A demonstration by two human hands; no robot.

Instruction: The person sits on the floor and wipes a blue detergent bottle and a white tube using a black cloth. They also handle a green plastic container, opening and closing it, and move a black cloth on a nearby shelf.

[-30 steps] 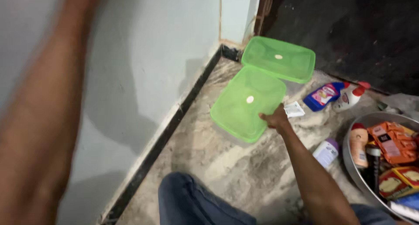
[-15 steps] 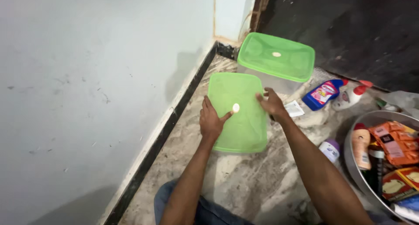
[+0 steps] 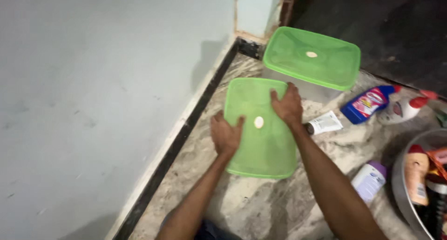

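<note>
The left hand (image 3: 226, 135) lies flat, palm down and released, on the near green lid (image 3: 260, 137); the right hand (image 3: 287, 105) presses open on its far edge. The lid sits on a mottled stone floor (image 3: 279, 207) beside a pale wall (image 3: 107, 81) with a black skirting strip (image 3: 186, 128). Behind it stands a second green-lidded box (image 3: 312, 58), near a dark doorway (image 3: 386, 26).

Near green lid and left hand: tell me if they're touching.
Touching. The head view shows the left hand lying flat on the near green lid, palm down over its left edge, with no gap visible; the right hand presses its far edge too.
</note>
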